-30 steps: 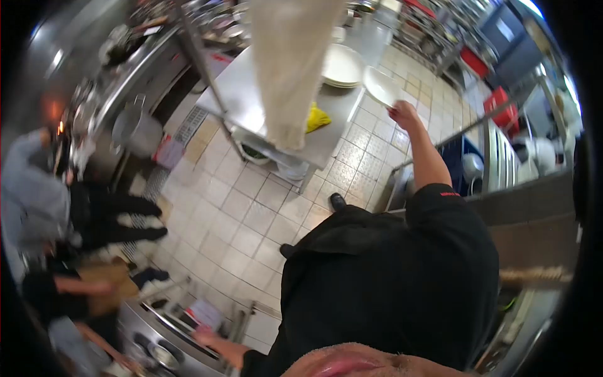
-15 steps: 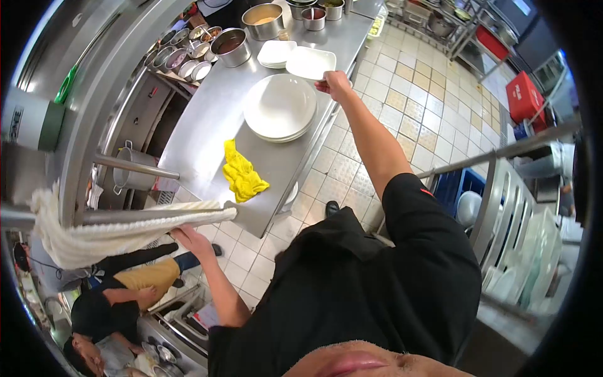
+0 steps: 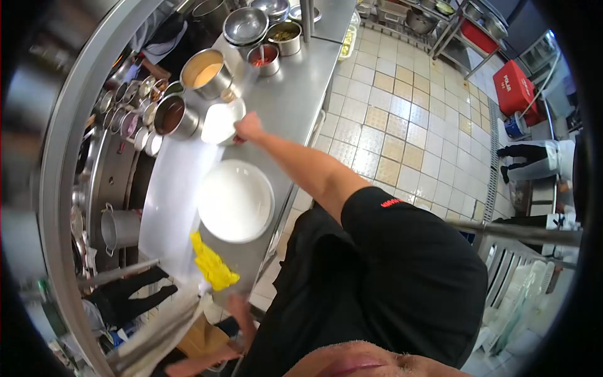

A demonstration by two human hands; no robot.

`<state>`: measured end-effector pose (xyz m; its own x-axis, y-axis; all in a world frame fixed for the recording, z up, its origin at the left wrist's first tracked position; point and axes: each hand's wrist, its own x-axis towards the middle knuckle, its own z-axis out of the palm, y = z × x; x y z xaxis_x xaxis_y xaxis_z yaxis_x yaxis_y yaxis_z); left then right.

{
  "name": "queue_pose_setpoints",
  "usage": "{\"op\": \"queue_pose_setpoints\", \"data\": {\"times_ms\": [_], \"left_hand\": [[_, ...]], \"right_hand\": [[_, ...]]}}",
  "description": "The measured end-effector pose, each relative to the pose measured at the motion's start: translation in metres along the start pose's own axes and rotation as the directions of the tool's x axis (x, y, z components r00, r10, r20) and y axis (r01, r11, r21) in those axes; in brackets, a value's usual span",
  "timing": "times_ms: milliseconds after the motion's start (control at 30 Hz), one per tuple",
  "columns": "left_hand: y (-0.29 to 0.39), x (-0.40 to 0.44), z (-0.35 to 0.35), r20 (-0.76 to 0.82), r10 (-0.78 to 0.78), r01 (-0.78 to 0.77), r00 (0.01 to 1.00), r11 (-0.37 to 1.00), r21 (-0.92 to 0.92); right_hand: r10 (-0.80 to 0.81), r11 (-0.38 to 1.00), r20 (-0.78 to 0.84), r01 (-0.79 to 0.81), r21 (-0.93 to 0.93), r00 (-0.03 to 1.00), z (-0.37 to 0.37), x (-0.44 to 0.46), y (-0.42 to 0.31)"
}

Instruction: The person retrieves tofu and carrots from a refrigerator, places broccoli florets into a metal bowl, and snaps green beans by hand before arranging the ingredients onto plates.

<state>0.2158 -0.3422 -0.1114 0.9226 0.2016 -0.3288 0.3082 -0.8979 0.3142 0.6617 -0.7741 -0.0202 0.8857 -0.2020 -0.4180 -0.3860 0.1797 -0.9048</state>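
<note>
Here the right hand [image 3: 249, 128] clasps a white dish [image 3: 221, 124], the left hand [image 3: 239, 309] too blurred to judge.

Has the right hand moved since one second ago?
Yes, the right hand has moved inward over the metal counter; earlier it appeared beyond the counter's edge.

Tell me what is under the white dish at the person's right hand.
The steel counter shows beside the white dish at the right hand. Directly beneath is covered, so any other dish there cannot be seen.
</note>
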Motion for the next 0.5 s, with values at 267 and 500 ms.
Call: {"op": "queue_pose_setpoints", "data": {"times_ms": [267, 500], "left_hand": [[0.271, 0.073, -0.029, -0.412, -0.321, 0.076, 0.853, 0.856, -0.511], [0.442, 0.151, -0.025, -0.43, 0.123, -0.355, 0.895, 0.779, -0.517]], "right_hand": [[0.126, 0.98, 0.336, -0.065, -0.189, 0.933, -0.046, 0.001, -0.028], [0.26, 0.965, 0.601, -0.23, -0.128, 0.756, -0.266, 0.104, -0.041]]}}
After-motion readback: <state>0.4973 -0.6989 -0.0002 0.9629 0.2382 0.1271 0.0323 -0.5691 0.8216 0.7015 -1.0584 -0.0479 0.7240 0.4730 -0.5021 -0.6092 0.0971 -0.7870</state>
